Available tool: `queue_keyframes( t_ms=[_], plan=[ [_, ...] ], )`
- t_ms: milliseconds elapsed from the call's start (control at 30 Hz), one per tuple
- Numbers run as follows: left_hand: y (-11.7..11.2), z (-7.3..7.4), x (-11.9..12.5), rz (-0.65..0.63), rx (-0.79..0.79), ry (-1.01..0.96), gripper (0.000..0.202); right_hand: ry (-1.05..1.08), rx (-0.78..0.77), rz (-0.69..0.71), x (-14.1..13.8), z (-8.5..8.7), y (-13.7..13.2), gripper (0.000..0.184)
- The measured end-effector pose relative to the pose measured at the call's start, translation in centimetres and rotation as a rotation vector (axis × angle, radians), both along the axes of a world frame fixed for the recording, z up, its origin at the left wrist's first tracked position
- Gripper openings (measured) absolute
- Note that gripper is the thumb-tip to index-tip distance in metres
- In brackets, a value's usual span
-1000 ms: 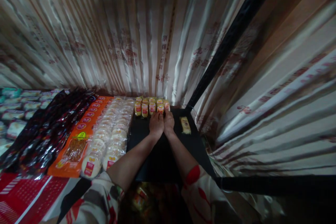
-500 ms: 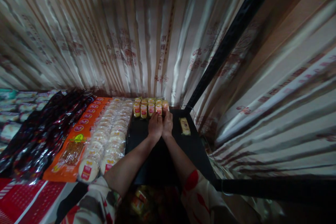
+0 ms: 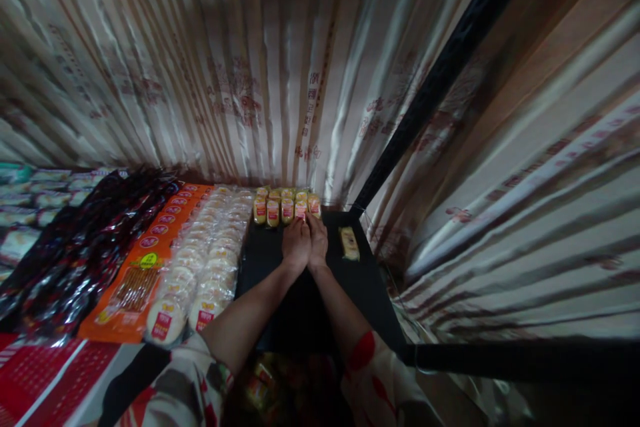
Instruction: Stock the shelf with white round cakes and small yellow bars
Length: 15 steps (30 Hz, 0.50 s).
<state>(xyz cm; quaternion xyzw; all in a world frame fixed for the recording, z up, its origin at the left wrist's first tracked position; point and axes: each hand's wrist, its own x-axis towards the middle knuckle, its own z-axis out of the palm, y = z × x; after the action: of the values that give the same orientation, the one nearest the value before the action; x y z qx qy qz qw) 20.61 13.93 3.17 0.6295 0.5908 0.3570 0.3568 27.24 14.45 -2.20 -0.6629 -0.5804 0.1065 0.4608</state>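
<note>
Several small yellow wrapped snack cakes (image 3: 273, 211) with red labels stand in rows against the curtain at the back of the black shelf (image 3: 285, 320). Side by side, my left hand (image 3: 297, 244) and my right hand (image 3: 317, 242) reach to the right end of the front row. Their fingers are stretched forward, the fingertips at the lower fronts of the two rightmost cakes. Neither hand appears to grasp a cake; the fingertips are dim and partly hidden. To the right, a single yellow wrapped cake (image 3: 349, 243) lies flat, apart from the hands.
Left of the cakes lie rows of round white crackers (image 3: 223, 260) in clear wrap, orange packs (image 3: 135, 280) of stick snacks and dark shiny packets (image 3: 95, 260). A black metal post (image 3: 425, 100) slants up at the right corner. Pleated curtain (image 3: 280, 67) hangs behind.
My hands have drawn slightly back from the cakes, and more of the rightmost front cake shows. The view has shifted slightly.
</note>
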Motion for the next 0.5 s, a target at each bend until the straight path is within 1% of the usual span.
queue_keyframes(
  t_ms=[167, 300, 400, 500],
  plan=[
    [-0.9, 0.3, 0.2, 0.047, -0.025, -0.071, 0.033, 0.0, -0.002, -0.011, 0.1, 0.4, -0.8, 0.041],
    [-2.1, 0.8, 0.1, 0.064, -0.044, -0.102, 0.029, -0.018, 0.003, -0.02, -0.1, 1.1, -1.7, 0.042],
    [-3.4, 1.2, -0.1, 0.097, -0.075, -0.08, 0.028, -0.014, -0.013, -0.001, -0.4, 1.3, -2.6, 0.042],
    [-4.9, 1.6, -0.4, 0.133, -0.13, -0.014, 0.03, -0.008, -0.025, 0.01, -0.8, 0.9, -3.9, 0.041]
  ],
)
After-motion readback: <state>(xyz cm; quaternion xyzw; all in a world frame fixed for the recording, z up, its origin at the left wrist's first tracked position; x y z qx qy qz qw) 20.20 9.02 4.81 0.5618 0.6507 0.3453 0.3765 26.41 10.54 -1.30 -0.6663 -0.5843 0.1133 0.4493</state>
